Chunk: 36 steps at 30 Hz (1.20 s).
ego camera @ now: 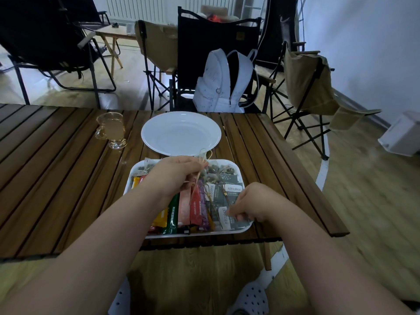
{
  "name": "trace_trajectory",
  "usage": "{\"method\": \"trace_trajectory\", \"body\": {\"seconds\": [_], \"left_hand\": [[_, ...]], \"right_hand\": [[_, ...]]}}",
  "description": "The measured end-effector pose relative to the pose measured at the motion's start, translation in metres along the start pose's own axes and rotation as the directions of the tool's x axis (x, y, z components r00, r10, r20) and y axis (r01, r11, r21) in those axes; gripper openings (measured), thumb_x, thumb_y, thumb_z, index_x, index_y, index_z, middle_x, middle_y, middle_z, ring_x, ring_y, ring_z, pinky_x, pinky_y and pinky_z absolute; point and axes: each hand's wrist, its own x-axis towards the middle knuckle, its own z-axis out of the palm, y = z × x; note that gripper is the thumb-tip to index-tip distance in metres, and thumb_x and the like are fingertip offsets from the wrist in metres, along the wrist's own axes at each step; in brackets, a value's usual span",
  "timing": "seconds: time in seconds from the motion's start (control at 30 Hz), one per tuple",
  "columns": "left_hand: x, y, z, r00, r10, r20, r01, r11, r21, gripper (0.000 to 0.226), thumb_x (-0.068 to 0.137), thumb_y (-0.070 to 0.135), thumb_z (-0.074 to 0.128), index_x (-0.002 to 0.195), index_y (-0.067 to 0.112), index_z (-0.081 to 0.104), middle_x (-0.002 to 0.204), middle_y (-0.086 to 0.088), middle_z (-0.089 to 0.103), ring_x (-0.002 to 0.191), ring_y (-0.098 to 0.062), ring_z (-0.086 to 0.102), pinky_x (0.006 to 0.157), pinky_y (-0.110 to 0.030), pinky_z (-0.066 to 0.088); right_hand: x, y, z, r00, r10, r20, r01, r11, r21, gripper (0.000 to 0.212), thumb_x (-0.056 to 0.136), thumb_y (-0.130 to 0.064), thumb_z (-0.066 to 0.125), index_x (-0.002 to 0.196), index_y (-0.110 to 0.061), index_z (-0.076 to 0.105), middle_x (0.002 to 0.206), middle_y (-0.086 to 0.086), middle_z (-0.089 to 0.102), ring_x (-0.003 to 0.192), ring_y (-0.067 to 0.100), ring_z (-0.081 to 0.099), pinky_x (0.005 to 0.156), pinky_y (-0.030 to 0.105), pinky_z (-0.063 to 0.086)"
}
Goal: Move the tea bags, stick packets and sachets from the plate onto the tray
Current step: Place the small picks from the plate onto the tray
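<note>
Left grip: the left hand has its fingers curled and pinches the pale strings of the tea bags. The string loops stick up past the knuckles.
Right grip: the right hand curls its fingers down onto a dark sachet. It seems to pinch the sachet's edge, though the fingertips are blurred.
Tea bags from the left grip: just below it and a little to its right, lying in the far part of the tray. The strings slant from the grip down towards the person.
Stick packets: under the left wrist, side by side in the tray. Their long axes run from the person's side away towards the plate, slightly fanned.
Sachets: flat in the tray, between the two grips. The dark sachet lies in the near right corner, with its white label end to the left of the right grip.
Plate: beyond the left grip on the counter, with nothing on it. I cannot tell whether it touches the tray's far rim.
Nearer hand: the left for the tea bags, the right for the sachets.
Stage, as a judgement: everything appears to be on the tray, and only the letting go and tidying remain.
What the next move turns on: the tea bags lie almost straight under the left grip, so the strings can be released inside the rim.
</note>
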Motion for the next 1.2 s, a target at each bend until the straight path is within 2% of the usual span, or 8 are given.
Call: {"method": "trace_trajectory", "body": {"seconds": [0.13, 0.37, 0.5, 0.6, 0.7, 0.87, 1.03, 1.2], "left_hand": [[-0.002, 0.002, -0.002, 0.999, 0.037, 0.023, -0.037, 0.999, 0.031, 0.042, 0.094, 0.02, 0.066, 0.053, 0.023, 0.073, 0.055, -0.003, 0.043, 0.05, -0.012, 0.04, 0.056, -0.023, 0.04], [-0.001, 0.002, -0.004, 0.999, 0.04, 0.027, -0.038, 0.997, -0.072, 0.013, 0.094, 0.016, 0.067, 0.084, 0.013, 0.075, 0.063, 0.001, 0.06, 0.056, -0.009, 0.047, 0.059, -0.023, 0.043], [0.002, 0.002, -0.005, 0.999, 0.025, 0.042, -0.021, 0.995, -0.1, 0.015, 0.096, 0.007, 0.062, 0.104, 0.006, 0.075, 0.086, -0.009, 0.076, 0.069, -0.011, 0.063, 0.061, -0.019, 0.057], [0.004, 0.003, -0.006, 0.998, 0.001, 0.062, 0.008, 0.989, -0.15, 0.018, 0.095, 0.004, 0.062, 0.107, 0.003, 0.075, 0.1, -0.016, 0.078, 0.084, -0.021, 0.074, 0.069, -0.023, 0.061], [0.005, 0.004, -0.005, 0.993, -0.01, 0.114, 0.032, 0.981, -0.191, 0.02, 0.094, 0.011, 0.062, 0.105, 0.0, 0.075, 0.099, -0.017, 0.078, 0.087, -0.024, 0.076, 0.07, -0.026, 0.061], [0.002, -0.001, -0.004, 0.976, 0.065, 0.21, -0.078, 0.995, 0.054, 0.013, 0.093, 0.009, 0.067, 0.102, 0.004, 0.075, 0.092, -0.012, 0.077, 0.078, -0.016, 0.072, 0.071, -0.026, 0.06], [0.001, -0.005, 0.0, 0.964, 0.1, 0.247, -0.181, 0.926, 0.332, 0.015, 0.091, 0.007, 0.07, 0.104, 0.011, 0.064, 0.087, -0.011, 0.079, 0.073, -0.02, 0.072, 0.069, -0.03, 0.061], [0.002, -0.005, 0.003, 0.958, 0.136, 0.251, -0.241, 0.858, 0.453, 0.009, 0.093, 0.016, 0.069, 0.096, 0.022, 0.074, 0.087, 0.006, 0.079, 0.085, -0.006, 0.074, 0.083, -0.029, 0.057]], "right_hand": [[0.002, -0.004, 0.006, 1.0, -0.006, 0.007, 0.006, 1.0, 0.016, 0.021, 0.087, -0.03, 0.079, 0.081, -0.011, 0.07, 0.064, 0.0, 0.066, 0.043, 0.008, 0.048, 0.045, 0.02, 0.039], [0.002, -0.008, 0.01, 0.998, 0.001, 0.055, 0.001, 1.0, -0.03, 0.029, 0.093, -0.03, 0.072, 0.072, -0.01, 0.067, 0.068, 0.003, 0.067, 0.045, 0.009, 0.052, 0.041, 0.017, 0.04], [0.002, -0.011, 0.011, 0.996, 0.02, 0.083, -0.019, 1.0, -0.017, 0.031, 0.095, -0.034, 0.069, 0.076, -0.01, 0.066, 0.063, 0.001, 0.064, 0.041, 0.006, 0.054, 0.039, 0.016, 0.038], [0.003, -0.004, 0.002, 1.0, 0.01, -0.006, -0.009, 0.994, 0.105, 0.031, 0.095, -0.033, 0.068, 0.075, -0.01, 0.068, 0.055, -0.001, 0.063, 0.033, 0.006, 0.05, 0.036, 0.015, 0.037], [0.0, 0.005, -0.007, 0.997, -0.015, -0.073, 0.039, 0.94, 0.339, 0.029, 0.097, -0.031, 0.063, 0.082, -0.008, 0.073, 0.062, 0.001, 0.067, 0.043, 0.009, 0.05, 0.043, 0.022, 0.038], [-0.003, 0.014, -0.013, 0.954, -0.155, -0.255, 0.282, 0.749, 0.599, 0.018, 0.098, -0.021, 0.06, 0.108, -0.012, 0.072, 0.086, 0.007, 0.074, 0.055, 0.011, 0.058, 0.048, 0.022, 0.044], [-0.002, 0.016, -0.017, 0.86, -0.316, -0.401, 0.457, 0.825, 0.331, 0.024, 0.096, -0.029, 0.067, 0.12, -0.03, 0.069, 0.1, -0.006, 0.072, 0.082, 0.007, 0.066, 0.065, 0.022, 0.046], [-0.003, 0.016, -0.021, 0.819, -0.294, -0.492, 0.475, 0.828, 0.297, 0.021, 0.092, -0.032, 0.072, 0.112, -0.027, 0.068, 0.089, -0.006, 0.073, 0.084, 0.005, 0.066, 0.07, 0.025, 0.047]]}}
